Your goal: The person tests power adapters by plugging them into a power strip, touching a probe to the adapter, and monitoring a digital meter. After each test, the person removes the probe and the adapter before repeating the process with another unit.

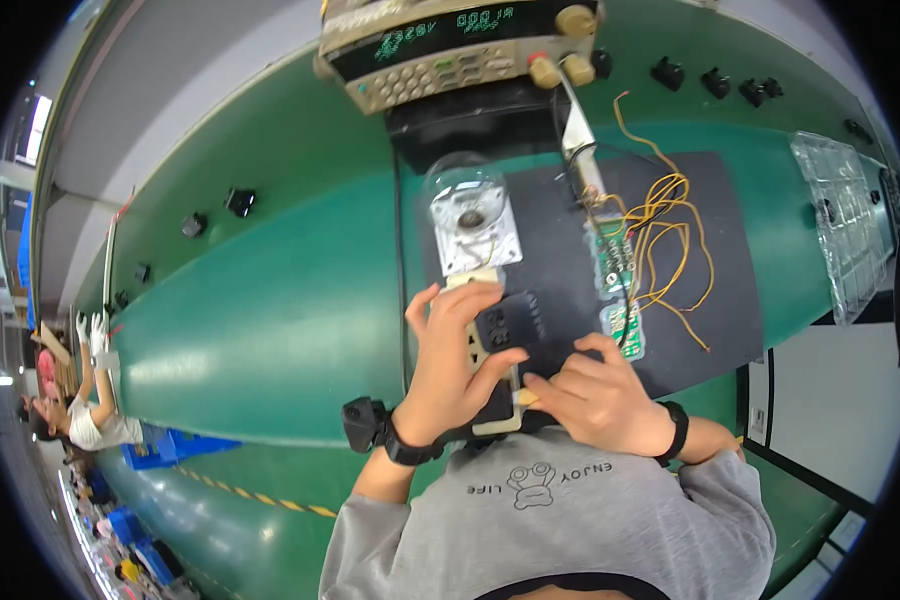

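Observation:
My left hand [448,355] is closed around a small black box-shaped block [508,322], its thumb at the near edge and fingers at the far edge. Under that hand lies a cream power strip [475,345] with dark socket holes, partly hidden by the fingers. To the right, my right hand [595,398] has its fingers curled, with a fingertip at a small pale yellow piece [525,397] by the strip's near end. Whatever those fingers may hold is hidden. Beyond the left hand stands a clear bulb [465,190] on a white square base [480,235].
A bench power supply [460,55] stands at the back. Green circuit boards [615,270] and tangled yellow wires [670,210] lie on a dark mat [735,280]. A clear plastic tray [840,225] sits far right. Small black parts [240,202] are scattered; another person [95,415] is at far left.

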`<act>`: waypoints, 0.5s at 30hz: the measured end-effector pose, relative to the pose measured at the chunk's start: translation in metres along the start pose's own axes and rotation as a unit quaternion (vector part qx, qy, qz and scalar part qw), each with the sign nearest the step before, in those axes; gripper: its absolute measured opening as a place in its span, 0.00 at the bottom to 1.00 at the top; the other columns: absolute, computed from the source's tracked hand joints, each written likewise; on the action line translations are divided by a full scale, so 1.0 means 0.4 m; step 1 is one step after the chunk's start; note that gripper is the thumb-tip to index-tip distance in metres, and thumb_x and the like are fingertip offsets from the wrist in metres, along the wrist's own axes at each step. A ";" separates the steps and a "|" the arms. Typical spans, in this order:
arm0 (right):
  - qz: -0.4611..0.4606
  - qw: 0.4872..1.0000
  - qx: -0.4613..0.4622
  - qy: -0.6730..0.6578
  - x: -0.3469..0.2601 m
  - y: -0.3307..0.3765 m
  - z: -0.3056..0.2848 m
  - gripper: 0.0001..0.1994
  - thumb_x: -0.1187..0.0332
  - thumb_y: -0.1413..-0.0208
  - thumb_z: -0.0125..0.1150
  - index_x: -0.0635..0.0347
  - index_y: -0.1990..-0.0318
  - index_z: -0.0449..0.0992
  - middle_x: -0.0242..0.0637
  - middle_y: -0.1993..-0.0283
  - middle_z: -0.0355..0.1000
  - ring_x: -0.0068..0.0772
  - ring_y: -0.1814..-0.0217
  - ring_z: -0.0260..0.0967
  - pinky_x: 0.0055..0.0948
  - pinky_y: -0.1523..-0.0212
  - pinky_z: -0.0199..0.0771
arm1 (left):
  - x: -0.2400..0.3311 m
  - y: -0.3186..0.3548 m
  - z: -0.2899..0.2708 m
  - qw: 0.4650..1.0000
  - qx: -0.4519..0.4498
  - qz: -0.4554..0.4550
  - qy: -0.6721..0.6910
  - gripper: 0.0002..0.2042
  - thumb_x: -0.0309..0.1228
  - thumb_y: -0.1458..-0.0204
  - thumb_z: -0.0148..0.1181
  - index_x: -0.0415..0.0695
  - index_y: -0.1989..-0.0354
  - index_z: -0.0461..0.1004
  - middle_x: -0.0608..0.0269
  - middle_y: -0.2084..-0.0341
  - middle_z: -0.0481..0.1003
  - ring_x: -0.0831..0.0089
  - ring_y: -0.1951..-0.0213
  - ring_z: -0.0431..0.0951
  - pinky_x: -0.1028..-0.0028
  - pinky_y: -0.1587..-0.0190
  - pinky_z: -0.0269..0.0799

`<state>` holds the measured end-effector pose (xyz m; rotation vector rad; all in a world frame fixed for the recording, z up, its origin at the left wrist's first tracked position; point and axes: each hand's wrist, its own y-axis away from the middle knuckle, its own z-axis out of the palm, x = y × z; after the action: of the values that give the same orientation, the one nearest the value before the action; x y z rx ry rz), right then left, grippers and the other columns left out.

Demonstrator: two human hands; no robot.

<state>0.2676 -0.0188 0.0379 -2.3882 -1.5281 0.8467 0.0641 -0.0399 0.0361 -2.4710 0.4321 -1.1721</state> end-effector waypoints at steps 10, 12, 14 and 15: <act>0.223 0.955 -0.059 0.185 0.487 -0.241 -0.261 0.20 0.65 0.56 0.64 0.63 0.54 0.75 0.46 0.58 0.74 0.44 0.53 0.69 0.38 0.52 0.62 | -0.234 -0.075 -0.070 0.908 0.384 -0.127 -0.107 0.20 0.29 0.50 0.59 0.39 0.48 0.65 0.55 0.56 0.63 0.64 0.55 0.63 0.65 0.51 0.59; 0.245 0.965 0.016 0.093 0.678 -0.300 -0.227 0.28 0.63 0.59 0.67 0.65 0.48 0.70 0.53 0.51 0.70 0.52 0.47 0.66 0.40 0.47 0.67 | -0.347 -0.111 -0.082 0.878 0.435 -0.135 -0.147 0.18 0.34 0.47 0.59 0.40 0.50 0.68 0.61 0.61 0.65 0.71 0.62 0.63 0.72 0.57 0.61; 0.262 0.963 0.032 0.059 0.856 -0.333 -0.150 0.42 0.59 0.67 0.73 0.66 0.41 0.62 0.54 0.42 0.62 0.52 0.39 0.60 0.38 0.41 0.62 | -0.456 -0.123 -0.068 0.858 0.430 -0.215 -0.183 0.19 0.39 0.49 0.60 0.44 0.51 0.69 0.64 0.69 0.64 0.68 0.65 0.63 0.67 0.56 0.59; 0.302 0.952 0.031 0.041 0.914 -0.331 -0.116 0.46 0.58 0.69 0.74 0.66 0.40 0.59 0.53 0.41 0.62 0.50 0.37 0.57 0.38 0.38 0.59 | -0.504 -0.138 -0.066 0.844 0.428 -0.296 -0.127 0.20 0.42 0.48 0.58 0.45 0.51 0.69 0.67 0.73 0.65 0.68 0.66 0.63 0.66 0.57 0.58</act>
<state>0.3033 0.3695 0.0010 -2.8360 -0.7137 0.8606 -0.0726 0.0890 -0.0591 -1.8966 -0.8294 -0.8989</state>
